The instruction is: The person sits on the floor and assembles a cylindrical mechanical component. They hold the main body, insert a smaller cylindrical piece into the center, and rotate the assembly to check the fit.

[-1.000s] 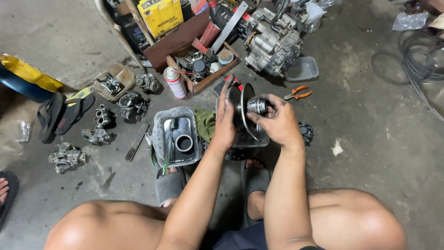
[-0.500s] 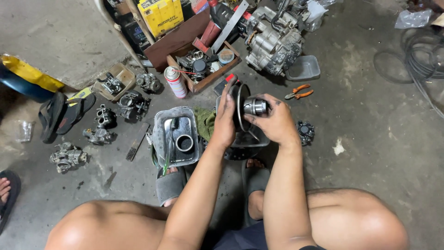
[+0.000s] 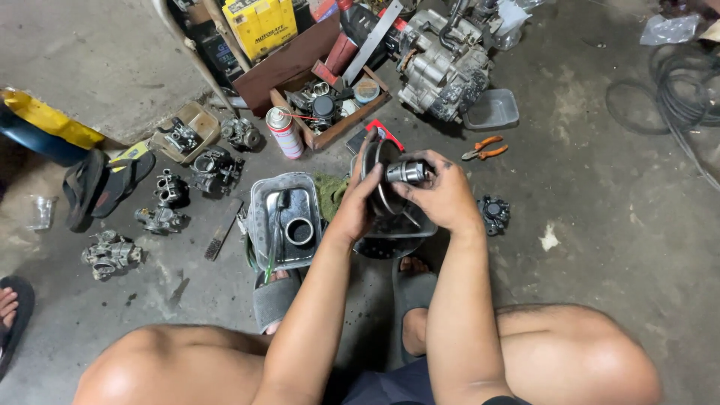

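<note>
Steel, dull and greasy, makes up the round pulley disc (image 3: 384,184) that both hands hold on edge above the concrete floor (image 3: 615,225). The left hand (image 3: 358,201) lies flat against the disc's near face, fingers spread wide over the rim. The right hand (image 3: 444,196) wraps its fingers closed around a short, bright metal sleeve (image 3: 406,172) that juts from the disc's centre. Just left of the disc sits a rectangular metal tray (image 3: 264,225), shiny and dented, with a smooth grey ring (image 3: 299,231) lying in it. Beyond the disc lie a white spray can (image 3: 284,132) with a red cap, a wooden box (image 3: 330,131) of small parts, and a rough cast engine block (image 3: 442,64). To the disc's right, orange-handled pliers (image 3: 484,148) rest near a dark, knobbly casting (image 3: 493,213).
</note>
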